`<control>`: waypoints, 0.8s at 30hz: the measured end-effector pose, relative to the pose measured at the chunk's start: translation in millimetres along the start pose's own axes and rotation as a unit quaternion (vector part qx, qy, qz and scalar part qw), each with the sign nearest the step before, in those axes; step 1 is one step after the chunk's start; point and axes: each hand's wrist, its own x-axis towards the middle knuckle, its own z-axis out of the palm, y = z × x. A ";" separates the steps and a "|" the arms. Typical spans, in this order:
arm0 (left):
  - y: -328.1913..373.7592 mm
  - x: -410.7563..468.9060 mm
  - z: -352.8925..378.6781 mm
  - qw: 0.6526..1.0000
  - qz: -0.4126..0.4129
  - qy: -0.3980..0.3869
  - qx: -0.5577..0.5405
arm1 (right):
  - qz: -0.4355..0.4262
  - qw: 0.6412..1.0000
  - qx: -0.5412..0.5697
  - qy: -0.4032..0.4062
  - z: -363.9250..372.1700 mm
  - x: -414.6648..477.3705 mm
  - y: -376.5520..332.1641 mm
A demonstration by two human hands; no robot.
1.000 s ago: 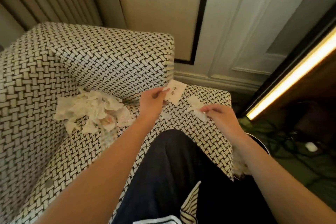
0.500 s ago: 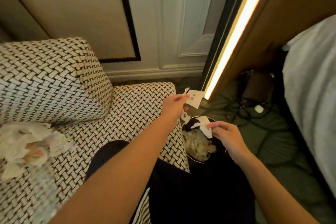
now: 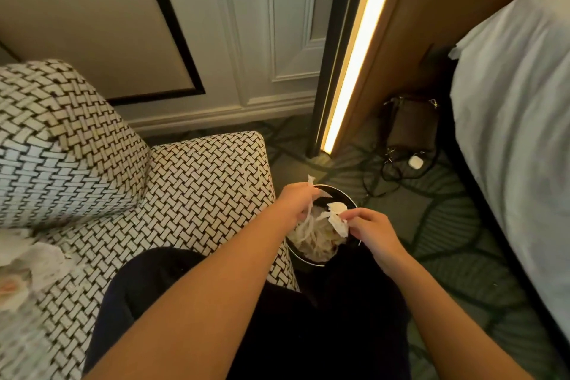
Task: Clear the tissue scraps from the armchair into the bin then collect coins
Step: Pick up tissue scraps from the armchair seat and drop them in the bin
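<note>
Woven black-and-white upholstery of the armchair (image 3: 200,182) lay nearest us, and at its left edge a heap of tissue scraps (image 3: 37,259) sat on the seat. Past our dark trousers, both arms reached to the bin (image 3: 337,190) on the carpet, just beside the chair's front corner. A second before, we had been picking pieces off the seat; half a second before, we were carrying them across. By this moment both hands hung right over the bin's mouth. Our left hand (image 3: 297,200) was curled round thin torn strips (image 3: 308,222) that trailed down toward the paper already inside, and our right hand (image 3: 367,225) pinched a crumpled white scrap (image 3: 337,216) between thumb and fingertips. Neither piece had been let go. We judged this load one release from done, with the heap needing more trips before any coins, none of which we could see. Farther off stood a lit strip lamp (image 3: 354,55), a dark bag (image 3: 411,123) among cables, and the bed (image 3: 518,102)
</note>
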 end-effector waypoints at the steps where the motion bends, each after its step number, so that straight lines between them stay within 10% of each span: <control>1: -1.5 1.9 -0.1 1.000 0.005 -0.008 0.009 | 0.002 1.000 0.002 0.001 0.3 1.7 0.1; 14: -11.7 -4.8 -29.0 0.999 0.044 -0.020 0.017 | 0.110 0.979 0.075 -0.155 17.0 1.5 -16.5; 24: -28.0 -32.0 -81.6 0.996 0.075 0.032 0.025 | 0.022 0.983 -0.026 -0.180 50.3 -15.3 -33.4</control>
